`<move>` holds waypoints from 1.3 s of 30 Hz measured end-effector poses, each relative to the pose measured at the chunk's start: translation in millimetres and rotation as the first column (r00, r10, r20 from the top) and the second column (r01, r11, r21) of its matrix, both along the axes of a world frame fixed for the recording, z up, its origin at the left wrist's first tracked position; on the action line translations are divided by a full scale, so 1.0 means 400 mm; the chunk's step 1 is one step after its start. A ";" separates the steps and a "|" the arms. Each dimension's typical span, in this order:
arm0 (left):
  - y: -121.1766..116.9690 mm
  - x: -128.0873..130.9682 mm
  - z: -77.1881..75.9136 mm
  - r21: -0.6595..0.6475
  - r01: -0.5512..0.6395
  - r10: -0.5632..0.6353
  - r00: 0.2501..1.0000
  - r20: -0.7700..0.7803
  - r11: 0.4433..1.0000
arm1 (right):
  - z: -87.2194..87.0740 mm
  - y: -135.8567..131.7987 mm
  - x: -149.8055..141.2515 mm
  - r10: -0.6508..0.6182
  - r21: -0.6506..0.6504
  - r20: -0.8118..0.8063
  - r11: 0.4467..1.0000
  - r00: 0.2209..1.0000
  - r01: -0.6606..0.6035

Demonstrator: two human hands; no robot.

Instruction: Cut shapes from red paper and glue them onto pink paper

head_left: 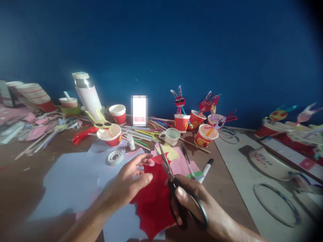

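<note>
My right hand (pixel 191 195) is wrapped round the black handles of a pair of scissors (pixel 167 164), whose metal blades are slightly parted and point away from me. Under the blades lies a sheet of red paper (pixel 153 198) with a scalloped lower left edge. Over the upper left of that paper, my left hand (pixel 133 178) has its thumb and fingers apart, with nothing seen between them. Beyond the blades are pink paper (pixel 176 164) and yellow scraps (pixel 170 151). A pen (pixel 188 159) and a black-capped marker (pixel 207 169) lie to the right.
White sheets (pixel 70 181) and a tape roll (pixel 114 157) lie left. Behind stand a paper cup with a yellow figure (pixel 109 136), a thermos (pixel 88 97), a small mug (pixel 172 136) and red cups with paper figures (pixel 181 123). A pale board (pixel 244 161) covers the right side.
</note>
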State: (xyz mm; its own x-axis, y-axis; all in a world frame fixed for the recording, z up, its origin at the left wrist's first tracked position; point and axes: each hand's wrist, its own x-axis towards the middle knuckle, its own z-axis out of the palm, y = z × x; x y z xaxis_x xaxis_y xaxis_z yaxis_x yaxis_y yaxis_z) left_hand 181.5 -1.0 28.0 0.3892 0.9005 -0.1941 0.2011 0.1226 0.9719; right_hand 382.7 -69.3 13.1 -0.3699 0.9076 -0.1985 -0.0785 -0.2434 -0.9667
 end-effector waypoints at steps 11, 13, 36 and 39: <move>-0.011 0.030 0.002 0.113 -0.147 0.145 0.989 0.029 0.983 | -0.010 -0.023 -0.033 0.104 0.033 -0.044 0.994 0.994 -0.102; -0.011 0.031 0.004 0.089 -0.139 0.134 0.989 0.066 0.986 | -0.020 -0.028 -0.035 0.114 0.011 -0.062 0.993 0.991 -0.114; -0.024 0.034 0.018 -0.117 -0.090 0.102 0.990 0.101 0.989 | -0.012 -0.029 -0.044 0.094 0.022 -0.159 0.996 0.983 -0.091; -0.024 0.032 0.016 -0.104 -0.074 0.086 0.990 0.110 0.992 | -0.012 -0.032 -0.040 0.086 0.037 -0.121 0.996 0.989 -0.082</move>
State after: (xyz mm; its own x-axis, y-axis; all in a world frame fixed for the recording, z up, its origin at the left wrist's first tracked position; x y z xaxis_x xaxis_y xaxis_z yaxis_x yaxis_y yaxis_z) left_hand 194.4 -10.5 34.3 0.3413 0.9080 -0.2430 0.0752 0.2313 0.9700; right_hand 366.6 -81.9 8.4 -0.4646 0.8776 -0.1181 -0.1775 -0.2229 -0.9585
